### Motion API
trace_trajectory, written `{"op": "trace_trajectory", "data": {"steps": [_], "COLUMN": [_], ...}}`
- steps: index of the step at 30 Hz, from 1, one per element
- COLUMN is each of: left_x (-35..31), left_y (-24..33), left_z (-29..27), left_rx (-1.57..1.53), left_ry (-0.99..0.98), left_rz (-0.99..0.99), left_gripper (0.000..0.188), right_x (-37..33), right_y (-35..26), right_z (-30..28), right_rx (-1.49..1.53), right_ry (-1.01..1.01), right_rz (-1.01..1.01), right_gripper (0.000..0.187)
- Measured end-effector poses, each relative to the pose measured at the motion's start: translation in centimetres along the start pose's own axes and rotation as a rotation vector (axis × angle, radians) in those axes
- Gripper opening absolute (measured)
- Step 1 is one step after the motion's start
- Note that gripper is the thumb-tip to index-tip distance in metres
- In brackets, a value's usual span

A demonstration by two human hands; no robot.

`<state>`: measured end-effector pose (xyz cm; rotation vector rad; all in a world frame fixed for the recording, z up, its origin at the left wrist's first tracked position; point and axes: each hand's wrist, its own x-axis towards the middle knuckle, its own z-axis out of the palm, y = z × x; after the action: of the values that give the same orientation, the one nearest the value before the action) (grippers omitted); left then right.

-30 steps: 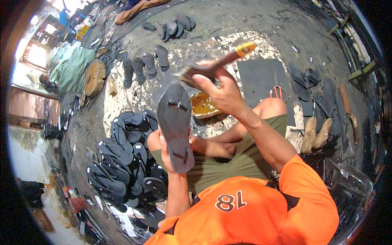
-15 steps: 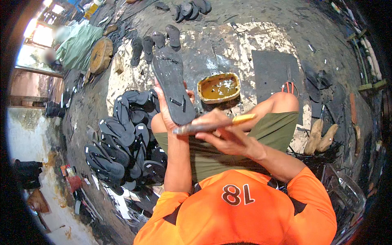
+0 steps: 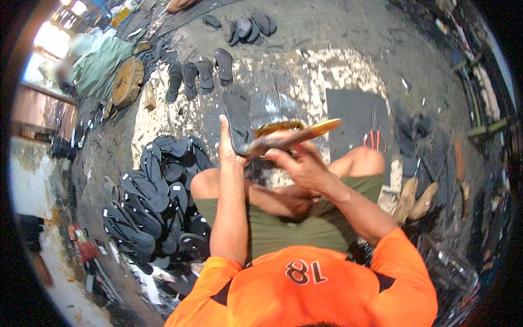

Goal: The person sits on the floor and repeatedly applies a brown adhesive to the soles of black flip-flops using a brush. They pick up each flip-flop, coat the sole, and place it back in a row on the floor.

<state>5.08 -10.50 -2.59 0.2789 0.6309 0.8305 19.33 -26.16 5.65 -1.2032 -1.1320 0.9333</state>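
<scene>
A black flip-flop sole is tilted up on edge in my left hand, whose fingers wrap its side. Its strap side is hard to see at this angle. My right hand grips a long dark tool with a yellow end pointing right. The tool's other end meets the sole's near edge; its tip is too blurred to tell the kind. Just beyond my right hand, a basin of amber liquid is partly hidden by the hand and tool.
Black flip-flops lie piled at my left. Several loose soles line up ahead, with more farther off. A dark sheet with red-handled scissors lies right. Wooden foot forms sit beside my right knee. A round wood block stands far left.
The sole has tipped from nearly face-up to edge-on. Both hands have moved forward, and my right hand with the tool now covers part of the basin.
</scene>
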Motion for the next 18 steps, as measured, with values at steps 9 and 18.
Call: {"op": "trace_trajectory", "data": {"steps": [9, 18], "left_x": [8.9, 2.4], "left_y": [-0.6, 1.7], "left_z": [-12.7, -5.3], "left_rx": [-0.259, 0.111], "left_ry": [0.475, 0.355], "left_rz": [-0.007, -0.098], "left_gripper": [0.062, 0.025], "right_x": [3.2, 4.6], "right_y": [0.5, 2.7], "right_z": [-5.2, -12.2], "right_rx": [0.033, 0.032], "right_ry": [0.383, 0.641], "right_rz": [-0.048, -0.011], "right_gripper": [0.031, 0.040]}}
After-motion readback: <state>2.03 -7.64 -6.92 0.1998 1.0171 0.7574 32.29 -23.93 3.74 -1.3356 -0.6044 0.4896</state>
